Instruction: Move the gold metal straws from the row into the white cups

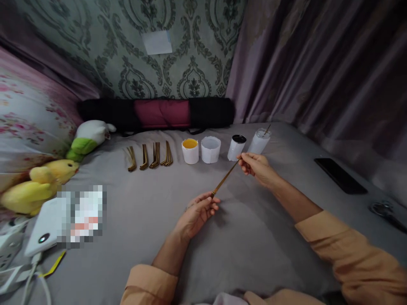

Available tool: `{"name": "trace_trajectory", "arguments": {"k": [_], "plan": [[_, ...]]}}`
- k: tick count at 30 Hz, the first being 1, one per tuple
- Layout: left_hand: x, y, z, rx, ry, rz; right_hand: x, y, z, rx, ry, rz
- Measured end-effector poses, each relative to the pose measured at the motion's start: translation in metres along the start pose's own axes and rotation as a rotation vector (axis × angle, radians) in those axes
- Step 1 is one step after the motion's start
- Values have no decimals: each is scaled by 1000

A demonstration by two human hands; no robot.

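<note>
A thin golden stick stretches between both hands above the grey bed sheet. My left hand pinches its lower end with fingers closed. My right hand pinches its upper end, close to a white cup with a dark top. Behind the hands stand a cup of yellow paint, a white cup and a clear cup with a thin stick in it. Several bent golden pieces lie in a row to the left of the cups.
A black and maroon bolster lies against the patterned wall. Plush toys sit at the left beside a floral pillow. A white device with cables lies at lower left. A black phone and a metal object lie at the right.
</note>
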State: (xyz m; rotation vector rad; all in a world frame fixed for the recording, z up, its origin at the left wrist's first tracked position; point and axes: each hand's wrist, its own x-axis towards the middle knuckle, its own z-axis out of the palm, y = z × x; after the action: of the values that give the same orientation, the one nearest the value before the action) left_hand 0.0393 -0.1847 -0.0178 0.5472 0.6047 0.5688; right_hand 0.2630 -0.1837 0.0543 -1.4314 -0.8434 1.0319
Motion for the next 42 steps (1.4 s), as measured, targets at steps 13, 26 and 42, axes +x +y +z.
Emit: {"name": "trace_trajectory", "arguments": {"k": [13, 26, 42], "plan": [[1, 3, -2, -37, 15, -16, 5, 0, 4, -43, -19, -10], [2, 7, -2, -86, 88, -40, 12, 0, 3, -38, -8, -30], [6, 6, -11, -202, 105, -50, 15, -25, -33, -90, 109, -123]]}}
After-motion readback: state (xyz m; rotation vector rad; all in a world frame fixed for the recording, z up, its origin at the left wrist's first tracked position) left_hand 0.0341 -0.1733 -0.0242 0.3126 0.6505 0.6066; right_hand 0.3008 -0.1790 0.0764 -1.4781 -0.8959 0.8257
